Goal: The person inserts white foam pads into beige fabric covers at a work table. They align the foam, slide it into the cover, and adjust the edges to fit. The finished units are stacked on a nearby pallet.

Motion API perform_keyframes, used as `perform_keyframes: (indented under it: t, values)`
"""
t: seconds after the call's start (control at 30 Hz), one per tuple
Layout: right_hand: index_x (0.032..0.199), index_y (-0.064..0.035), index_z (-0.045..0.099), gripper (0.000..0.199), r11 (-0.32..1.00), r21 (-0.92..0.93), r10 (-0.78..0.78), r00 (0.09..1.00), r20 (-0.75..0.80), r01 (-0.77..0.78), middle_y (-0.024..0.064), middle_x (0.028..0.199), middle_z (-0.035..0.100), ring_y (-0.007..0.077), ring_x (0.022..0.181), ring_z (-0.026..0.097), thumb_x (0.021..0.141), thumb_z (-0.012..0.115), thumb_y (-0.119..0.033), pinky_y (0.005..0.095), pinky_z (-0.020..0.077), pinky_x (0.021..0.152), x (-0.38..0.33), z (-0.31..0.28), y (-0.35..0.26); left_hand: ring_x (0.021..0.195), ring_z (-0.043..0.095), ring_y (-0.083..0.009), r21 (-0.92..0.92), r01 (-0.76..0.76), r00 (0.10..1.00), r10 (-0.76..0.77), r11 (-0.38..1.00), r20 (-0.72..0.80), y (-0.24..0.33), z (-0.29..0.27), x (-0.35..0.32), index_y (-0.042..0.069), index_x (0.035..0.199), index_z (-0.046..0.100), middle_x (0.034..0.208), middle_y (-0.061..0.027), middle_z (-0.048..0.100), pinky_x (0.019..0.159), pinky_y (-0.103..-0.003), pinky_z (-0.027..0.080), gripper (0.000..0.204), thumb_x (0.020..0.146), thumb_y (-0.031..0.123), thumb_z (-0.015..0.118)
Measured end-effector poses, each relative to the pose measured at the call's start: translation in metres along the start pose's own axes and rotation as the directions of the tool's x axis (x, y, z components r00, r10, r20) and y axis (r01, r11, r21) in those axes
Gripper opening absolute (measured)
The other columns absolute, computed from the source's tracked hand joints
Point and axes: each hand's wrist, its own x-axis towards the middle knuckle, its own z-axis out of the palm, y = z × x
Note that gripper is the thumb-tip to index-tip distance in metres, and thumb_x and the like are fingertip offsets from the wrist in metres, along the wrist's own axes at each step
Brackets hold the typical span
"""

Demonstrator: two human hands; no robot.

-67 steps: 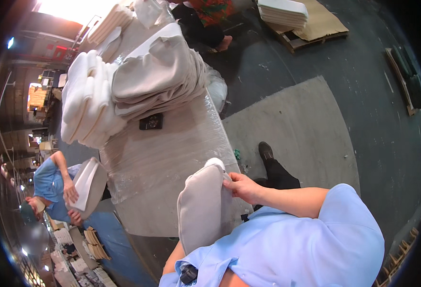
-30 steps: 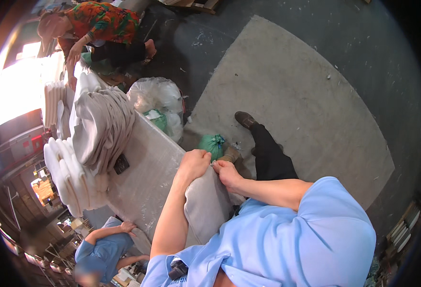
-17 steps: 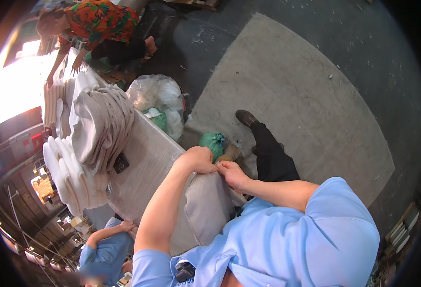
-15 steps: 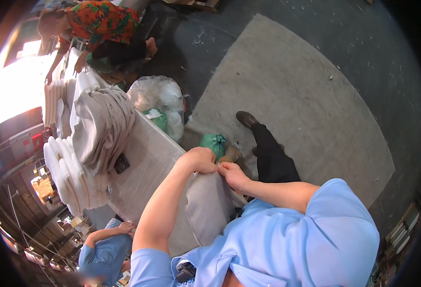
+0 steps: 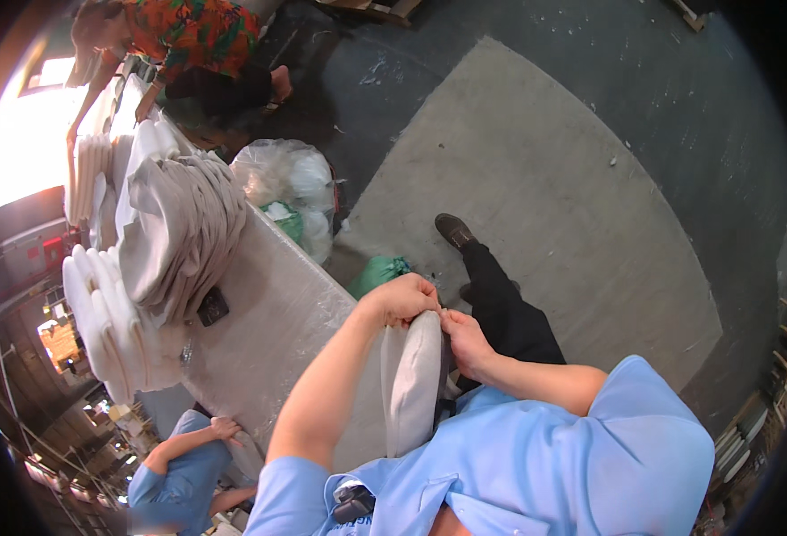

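Observation:
Between my arms a pale grey fabric piece (image 5: 414,384) hangs upright at the near edge of the table (image 5: 273,313). My left hand (image 5: 405,299) is closed on its top edge, fingers pinched together. Just to the right, my right hand (image 5: 468,342) pinches the same edge between thumb and fingers. The two hands almost meet. The fabric looks folded or padded; its lower part disappears behind my shirt. On the table to the left lies a pile of grey fabric pieces (image 5: 188,223), with a small black object (image 5: 213,306) beside it.
Thick white pads (image 5: 108,322) hang at the table's left. A clear plastic bag (image 5: 291,179) and a green bag (image 5: 380,272) sit on the floor. One person (image 5: 192,40) bends over the far end; another person (image 5: 179,469) works at lower left. A grey mat (image 5: 545,188) covers the floor.
Both hands have moved slightly right, and the grey fabric has turned from lying broad over the table edge to a narrow upright fold. The person at lower left has shifted a little.

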Motion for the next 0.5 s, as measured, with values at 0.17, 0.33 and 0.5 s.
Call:
perform_keyframes:
  t: [0.17, 0.33, 0.5]
  values:
    - [0.095, -0.0098, 0.068, 0.029, 0.998, 0.064, 0.035, 0.997, -0.072, -0.031, -0.0026, 0.087, 0.064, 0.0095, 0.079, 0.054, 0.114, 0.054, -0.027, 0.0304, 0.0452, 0.076, 0.008, 0.006, -0.007, 0.059, 0.056, -0.0078, -0.433, -0.166, 0.979, 0.096, 0.886, -0.180, -0.040, 0.021, 0.010, 0.007, 0.084, 0.069, 0.072, 0.0025, 0.064, 0.052, -0.027, 0.043, 0.011, 0.092, 0.014, 0.071]
    - [0.094, -0.0087, 0.068, 0.027, 0.996, 0.064, 0.074, 0.989, -0.127, -0.067, -0.0002, 0.085, 0.066, 0.0112, 0.076, 0.057, 0.112, 0.055, -0.024, 0.0323, 0.0468, 0.073, 0.020, 0.022, -0.021, 0.064, 0.057, -0.0079, -0.553, -0.312, 0.919, 0.099, 0.773, -0.382, -0.064, 0.024, 0.010, 0.005, 0.082, 0.067, 0.074, 0.0004, 0.064, 0.056, -0.028, 0.044, 0.010, 0.089, 0.011, 0.070]
    - [0.097, -0.0066, 0.069, 0.024, 0.986, -0.003, 0.163, 0.977, -0.141, -0.165, 0.0022, 0.087, 0.069, 0.0132, 0.078, 0.062, 0.111, 0.056, -0.020, 0.0345, 0.0507, 0.071, 0.042, 0.032, -0.022, 0.070, 0.057, -0.0066, -0.641, -0.373, 0.891, 0.065, 0.670, -0.450, -0.078, 0.026, 0.006, 0.005, 0.084, 0.066, 0.078, 0.0022, 0.066, 0.062, -0.026, 0.045, 0.011, 0.090, 0.012, 0.071]
